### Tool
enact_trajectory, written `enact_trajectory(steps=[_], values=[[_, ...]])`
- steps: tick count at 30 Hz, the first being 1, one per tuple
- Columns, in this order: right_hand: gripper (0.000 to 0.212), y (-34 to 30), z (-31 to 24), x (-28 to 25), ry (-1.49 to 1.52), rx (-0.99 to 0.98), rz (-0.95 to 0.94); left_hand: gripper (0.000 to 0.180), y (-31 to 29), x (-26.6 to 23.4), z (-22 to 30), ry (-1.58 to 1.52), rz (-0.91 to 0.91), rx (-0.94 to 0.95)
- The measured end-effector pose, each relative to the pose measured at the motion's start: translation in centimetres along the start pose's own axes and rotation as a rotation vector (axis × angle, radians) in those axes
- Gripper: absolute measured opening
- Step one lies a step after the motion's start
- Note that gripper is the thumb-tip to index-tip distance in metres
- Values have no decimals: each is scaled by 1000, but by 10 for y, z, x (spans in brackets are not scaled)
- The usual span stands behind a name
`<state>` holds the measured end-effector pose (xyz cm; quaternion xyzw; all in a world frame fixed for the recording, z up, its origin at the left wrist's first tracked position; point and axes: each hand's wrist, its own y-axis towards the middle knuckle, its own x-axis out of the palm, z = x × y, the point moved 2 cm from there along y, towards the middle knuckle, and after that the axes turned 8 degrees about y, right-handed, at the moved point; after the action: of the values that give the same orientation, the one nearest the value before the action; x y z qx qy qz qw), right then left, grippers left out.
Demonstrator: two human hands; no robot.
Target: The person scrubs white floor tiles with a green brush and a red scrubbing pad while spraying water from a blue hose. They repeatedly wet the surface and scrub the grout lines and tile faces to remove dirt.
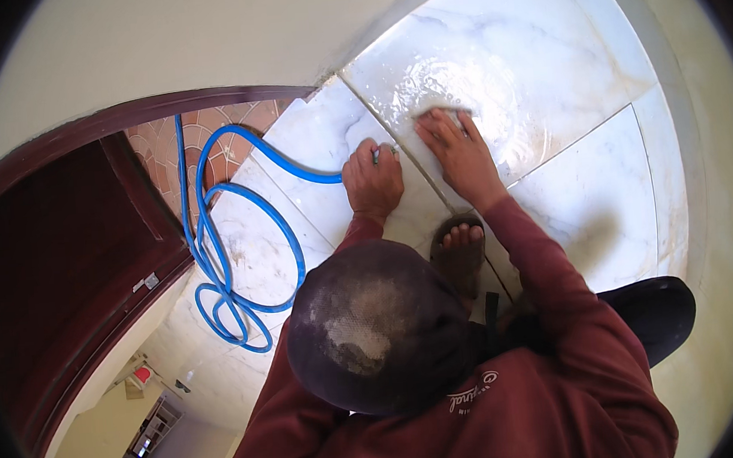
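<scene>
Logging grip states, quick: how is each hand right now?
Left hand: closed, holding blue hose.
Right hand: over wet marble-look tile; grip cannot be told.

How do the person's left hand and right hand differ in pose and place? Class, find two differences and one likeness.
The left hand is curled around the end of the blue hose, while the right hand has its fingers extended. The left hand is left of the dark tile joint; the right hand is right of it, at the wet tile. Both are bare, below dark red sleeves.
</scene>
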<state>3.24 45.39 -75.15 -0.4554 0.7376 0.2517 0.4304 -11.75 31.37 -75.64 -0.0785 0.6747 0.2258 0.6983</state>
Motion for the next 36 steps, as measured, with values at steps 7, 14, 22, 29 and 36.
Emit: enact_trajectory(steps=[7,14,22,29,36], values=[[61,-9,0,12,20,2,63,31,2,1,-5,-12,-8,1],[62,7,-6,2,-25,32,31,31,1,2,-3,-24,-8,12],[50,11,-2,-3,-73,16,81,30,6,5,3,-31,-30,11],[61,33,-7,-5,-51,39,53,28,0,2,1,-15,-20,4],[56,12,-3,-3,-38,53,58,27,7,4,1,-29,15,8]])
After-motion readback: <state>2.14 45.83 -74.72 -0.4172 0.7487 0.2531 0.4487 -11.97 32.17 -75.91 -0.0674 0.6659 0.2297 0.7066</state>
